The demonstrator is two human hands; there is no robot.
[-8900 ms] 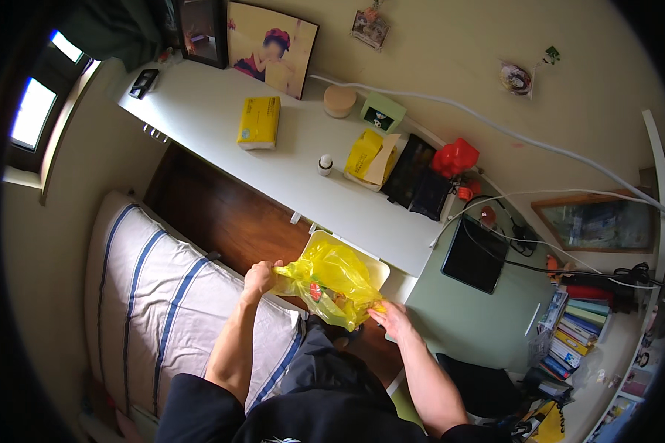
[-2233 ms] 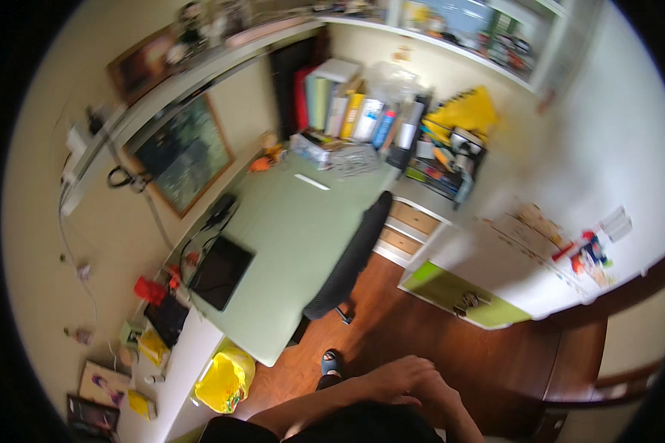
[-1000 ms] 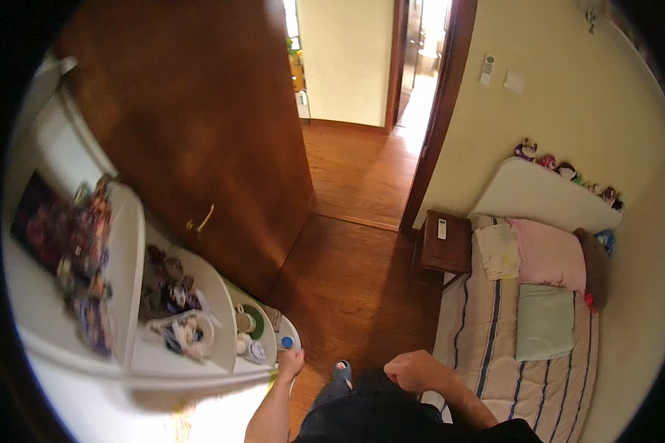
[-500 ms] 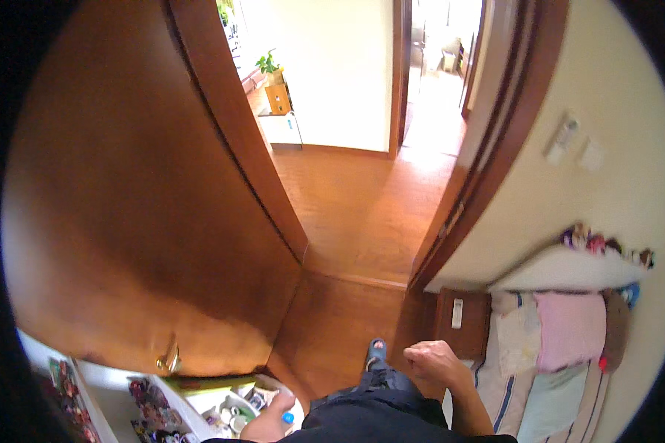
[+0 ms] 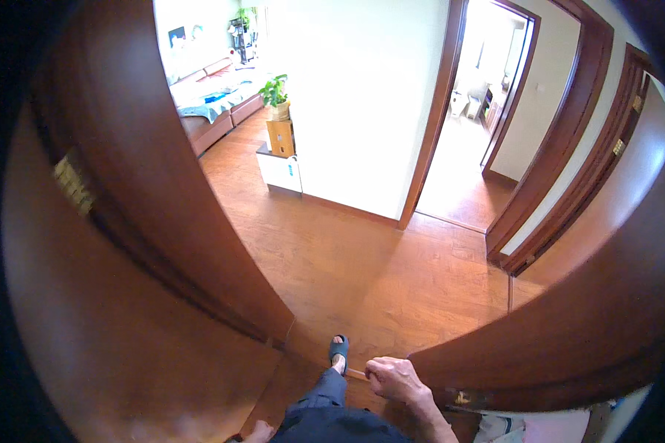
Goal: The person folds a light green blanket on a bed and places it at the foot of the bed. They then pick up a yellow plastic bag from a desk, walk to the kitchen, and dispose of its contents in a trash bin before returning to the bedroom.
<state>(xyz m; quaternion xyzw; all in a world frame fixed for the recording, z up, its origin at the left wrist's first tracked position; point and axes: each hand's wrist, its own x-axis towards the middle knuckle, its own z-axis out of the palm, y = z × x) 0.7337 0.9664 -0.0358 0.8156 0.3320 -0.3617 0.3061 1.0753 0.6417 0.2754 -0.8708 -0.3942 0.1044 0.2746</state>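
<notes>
My right hand [image 5: 395, 378] is held in front of my body at the lower middle, its fingers curled into a loose fist. No object shows in it, and it touches nothing. Below it lies the wooden doorway floor. Of my left hand [image 5: 260, 432] only a small part shows at the lower edge, beside my dark shorts [image 5: 324, 395]; its fingers are hidden. One foot in a grey-blue slipper [image 5: 339, 351] is set forward at the threshold.
A brown door [image 5: 125, 325] and its frame [image 5: 170, 184] stand close on the left, a wooden jamb [image 5: 539, 354] on the right. Ahead, a potted plant [image 5: 275, 96] tops a wooden box [image 5: 280, 138] by a white wall. Beyond are a sofa [image 5: 218, 136] and another doorway [image 5: 427, 140].
I have moved forward into the doorway, and the hallway fills more of the view. The left-hand shelf has left the picture; the bed shows only at the lower right. My left hand has dropped lower.
</notes>
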